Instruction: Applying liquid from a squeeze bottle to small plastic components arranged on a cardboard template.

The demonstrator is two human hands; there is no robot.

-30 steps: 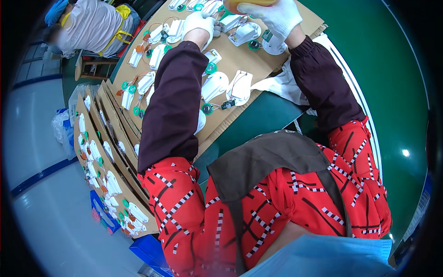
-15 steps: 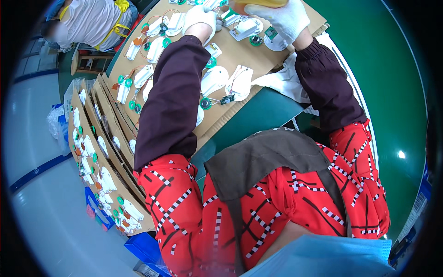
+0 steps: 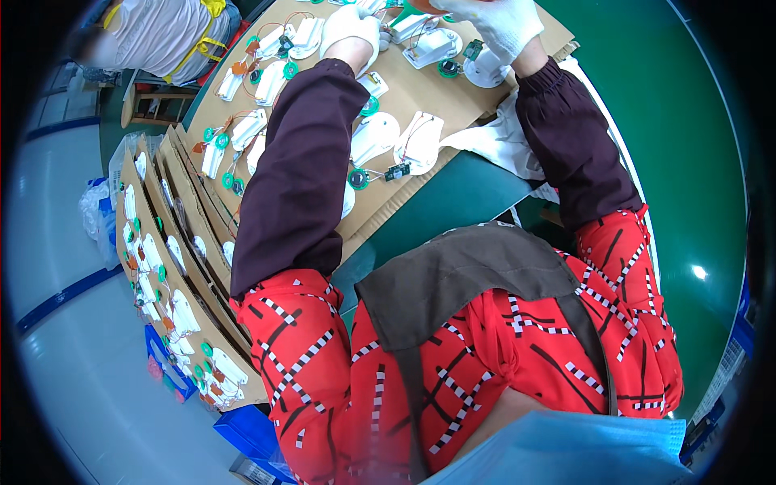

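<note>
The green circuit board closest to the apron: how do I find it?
Find the brown cardboard, then its edge facing the dark apron. By that edge lies the circuit board: rectangular, while the green-ringed disc just left is round.

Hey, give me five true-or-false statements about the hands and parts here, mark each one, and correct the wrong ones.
1. The left hand and right hand wear white fabric gloves. True.
2. The forearm sleeves are bright yellow. False: the loose fabric sleeves are dark purple.
3. White plastic housings lie on a flat brown cardboard sheet. True.
4. A stack of leaning cardboard stands at the person's right. False: the leaning brown cardboard stack is at the left.
5. A small rectangular green circuit board lies beside a round green-and-black part. True.
</note>
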